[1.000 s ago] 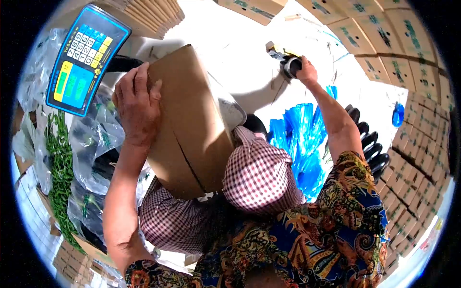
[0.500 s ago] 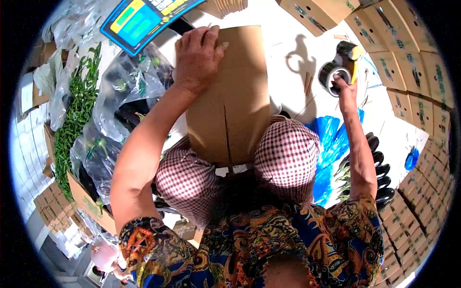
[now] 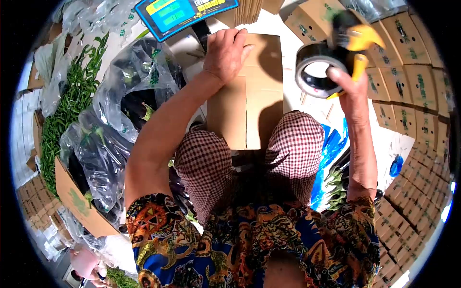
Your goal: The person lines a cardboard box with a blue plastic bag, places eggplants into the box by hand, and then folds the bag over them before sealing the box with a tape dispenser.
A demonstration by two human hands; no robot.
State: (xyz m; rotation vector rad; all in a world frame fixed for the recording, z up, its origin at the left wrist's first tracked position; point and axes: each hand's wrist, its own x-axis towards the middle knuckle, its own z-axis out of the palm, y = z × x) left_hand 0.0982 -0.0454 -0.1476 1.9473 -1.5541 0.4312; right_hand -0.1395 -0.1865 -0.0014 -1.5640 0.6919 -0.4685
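Observation:
A closed cardboard box (image 3: 261, 96) stands between my knees, its flaps meeting along a seam. My left hand (image 3: 224, 55) lies on the box's upper left edge, fingers bent over the cardboard and thumb apart. To the right of the box, my right hand (image 3: 350, 89) holds up a tape dispenser (image 3: 357, 41) with a yellow handle and a large tape roll (image 3: 314, 72). The thumb reaches toward the roll's core. Motion blurs the top of the dispenser.
A scale display (image 3: 185, 14) is at the top. Plastic bags of eggplants (image 3: 103, 158) and green peppers (image 3: 72, 101) lie left. Blue plastic strips (image 3: 331, 149) and eggplants are right, beside stacked boxes (image 3: 418, 125). Another person (image 3: 84, 264) is at lower left.
The tape dispenser in my right hand has come closer to the camera and left toward the box. The view has shifted, and the box with my left hand on it appears further right.

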